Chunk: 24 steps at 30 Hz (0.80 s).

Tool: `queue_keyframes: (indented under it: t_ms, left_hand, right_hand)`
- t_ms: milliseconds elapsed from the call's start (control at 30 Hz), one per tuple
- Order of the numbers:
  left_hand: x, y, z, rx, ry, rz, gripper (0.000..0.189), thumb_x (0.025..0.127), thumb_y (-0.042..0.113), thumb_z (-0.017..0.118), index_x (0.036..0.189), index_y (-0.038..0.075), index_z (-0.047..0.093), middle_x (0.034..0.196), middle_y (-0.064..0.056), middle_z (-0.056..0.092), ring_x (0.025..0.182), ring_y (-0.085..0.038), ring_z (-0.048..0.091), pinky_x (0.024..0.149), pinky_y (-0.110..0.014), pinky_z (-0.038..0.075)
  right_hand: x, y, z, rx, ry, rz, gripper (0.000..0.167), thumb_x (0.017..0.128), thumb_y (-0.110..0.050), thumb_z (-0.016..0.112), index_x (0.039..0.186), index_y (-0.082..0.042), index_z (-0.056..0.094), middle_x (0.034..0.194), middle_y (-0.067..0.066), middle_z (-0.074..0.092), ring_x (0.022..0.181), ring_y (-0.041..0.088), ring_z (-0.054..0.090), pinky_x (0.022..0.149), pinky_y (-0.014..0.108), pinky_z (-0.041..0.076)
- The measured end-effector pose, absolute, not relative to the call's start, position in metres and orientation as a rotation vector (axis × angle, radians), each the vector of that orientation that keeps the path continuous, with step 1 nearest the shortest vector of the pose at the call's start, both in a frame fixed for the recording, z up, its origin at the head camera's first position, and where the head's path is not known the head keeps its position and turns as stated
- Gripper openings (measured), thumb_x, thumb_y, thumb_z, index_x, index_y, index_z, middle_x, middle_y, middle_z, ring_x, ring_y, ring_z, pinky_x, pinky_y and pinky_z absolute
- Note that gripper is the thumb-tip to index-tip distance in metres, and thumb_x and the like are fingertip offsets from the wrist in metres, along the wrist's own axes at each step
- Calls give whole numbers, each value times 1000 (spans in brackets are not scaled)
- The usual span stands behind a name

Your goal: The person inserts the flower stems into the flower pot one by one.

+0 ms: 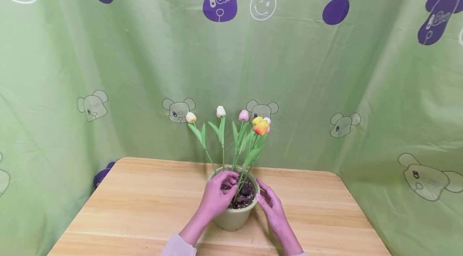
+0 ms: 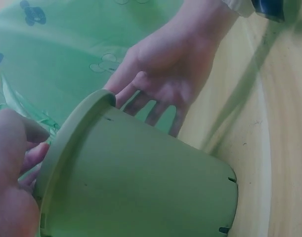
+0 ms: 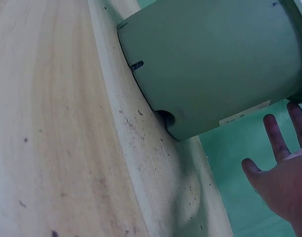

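Note:
A pale green flowerpot (image 1: 232,220) stands upright on the wooden table, filled with dark, speckled soil (image 1: 246,200). Several tulips rise from it: a cream-and-yellow tulip (image 1: 191,117), a white tulip (image 1: 221,111), a pink tulip (image 1: 243,115) and an orange-yellow tulip (image 1: 261,127) overlapping others. My left hand (image 1: 216,195) reaches over the near-left rim, fingers bent above the soil beside the stems; whether they pinch a stem is unclear. At the pot's right side, my right hand (image 1: 273,209) touches the rim (image 2: 104,96) with thumb and fingers spread, uncurled.
The wooden table (image 1: 152,203) extends on both sides of the pot. Dark crumbs (image 3: 136,128) lie scattered near the pot's base. A green printed curtain (image 1: 144,55) hangs behind the table and along both sides.

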State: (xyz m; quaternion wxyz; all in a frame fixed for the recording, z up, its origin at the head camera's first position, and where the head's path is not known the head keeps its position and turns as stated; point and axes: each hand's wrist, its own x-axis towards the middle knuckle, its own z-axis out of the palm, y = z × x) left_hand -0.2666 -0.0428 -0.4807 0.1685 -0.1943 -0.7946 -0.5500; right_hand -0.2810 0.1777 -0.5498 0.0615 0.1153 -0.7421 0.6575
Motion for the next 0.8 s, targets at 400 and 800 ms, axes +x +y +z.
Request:
queue_keyframes:
  t_ms: [400,800]
  left_hand:
    - [-264,-86,-498,-547,-2302,-1317,35,99,15,67,133,10,64,131,-6,67,125,-28,63,112,-54,50]
    - [-259,-193,-536,-536,-2438,-651,64,95,30,71,153,13,49,158,-8,49,145,-36,44,133,-38,-1]
  right_hand:
    - [-281,180,-545,378,-2289,1903,50,107,-18,56,155,-12,46,158,15,48,145,35,45,115,23,41]
    - [-271,219,-543,402,-2623,1320,58,104,-39,61,158,-28,43,158,7,50,145,41,45,115,77,29]
